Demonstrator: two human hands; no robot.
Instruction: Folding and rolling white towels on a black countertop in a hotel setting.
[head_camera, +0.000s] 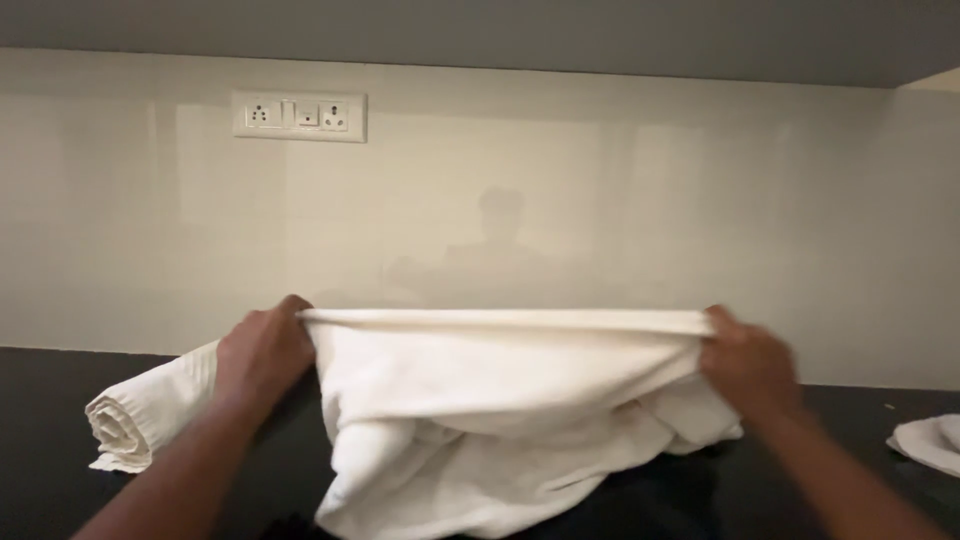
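A white towel (480, 400) hangs stretched between both of my hands above a black counter (40, 400). My left hand (262, 352) pinches the towel's upper left corner. At the upper right corner my right hand (748, 365) grips it, so the top edge runs taut and level. The towel's lower part sags in loose folds down onto the counter.
A rolled white towel (140, 415) lies on the counter just left of my left arm. Another white cloth (930, 442) shows at the right edge. A glossy pale wall stands close behind, with a switch and socket plate (299, 116) at upper left.
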